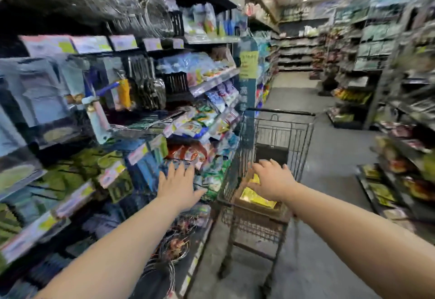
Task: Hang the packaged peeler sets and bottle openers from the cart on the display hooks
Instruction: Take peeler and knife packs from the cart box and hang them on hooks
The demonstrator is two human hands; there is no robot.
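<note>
Person's left hand [179,184] and right hand [270,181] are bare, and both forearms [122,240] are bare skin too, right down to the bottom edge of view, with no cloth on any part that shows. Forearms look full and smooth; fingers [180,171] are shortish with blunt rounded tips. Motion blur softens everything, so nails and fine skin marks cannot be told.

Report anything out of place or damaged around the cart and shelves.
Nothing is plainly damaged or spilled, though the frame is blurred. Packets left of the cart lie heaped at angles, and a loose tangle of wiry goods sits low beside it.
</note>
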